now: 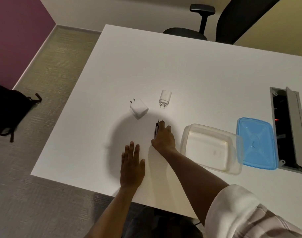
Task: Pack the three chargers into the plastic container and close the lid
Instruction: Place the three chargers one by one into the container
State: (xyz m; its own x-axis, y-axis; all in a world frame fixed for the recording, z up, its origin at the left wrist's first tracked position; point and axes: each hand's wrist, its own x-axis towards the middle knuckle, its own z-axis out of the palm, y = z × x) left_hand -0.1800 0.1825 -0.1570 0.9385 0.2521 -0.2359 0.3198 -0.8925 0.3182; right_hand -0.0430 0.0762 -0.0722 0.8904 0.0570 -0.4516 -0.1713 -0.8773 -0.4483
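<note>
Two white chargers lie on the white table (181, 69): a square one (139, 109) and, to its right, a slimmer one (165, 97) with its pins toward me. My right hand (164, 137) covers a dark charger (156, 129); only its left edge and pins show, and my fingers curl around it. My left hand (132, 164) rests flat on the table with fingers spread, holding nothing. The clear plastic container (236, 169) stands open and empty just right of my right hand. Its blue lid (256, 143) lies beside it on the right.
A recessed cable box (287, 127) with its grey flap up sits at the table's right edge, partly under the lid. A black office chair (203, 23) stands behind the table. On the floor to the left lies a black bag (7, 110).
</note>
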